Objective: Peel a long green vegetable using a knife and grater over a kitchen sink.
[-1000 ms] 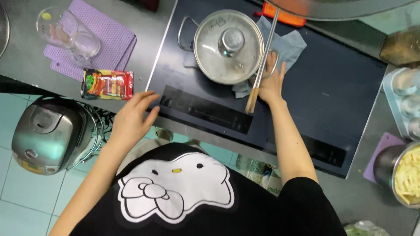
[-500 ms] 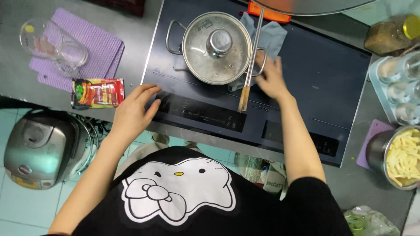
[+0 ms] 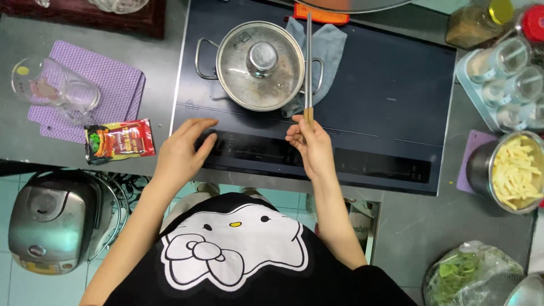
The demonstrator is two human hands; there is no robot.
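A lidded steel pot (image 3: 260, 65) sits on the black induction cooktop (image 3: 385, 102), with a grey cloth (image 3: 328, 48) under its right side. My right hand (image 3: 310, 144) grips the wooden ends of a pair of long metal chopsticks (image 3: 308, 62), which point away over the pot's right rim. My left hand (image 3: 184, 150) lies flat with fingers spread on the cooktop's front control strip, at its left end, holding nothing.
A red sauce packet (image 3: 119, 140) and a glass jug (image 3: 54, 88) on a purple mat (image 3: 116, 90) lie left. A rice cooker (image 3: 51, 221) stands lower left. Right: a pot of pale strips (image 3: 513, 170), spice jars (image 3: 504, 73), bagged greens (image 3: 470, 275).
My right hand has drawn back from the pot toward the control strip, swinging the chopsticks upright. My left hand stays on the strip's left end. The view has shifted.
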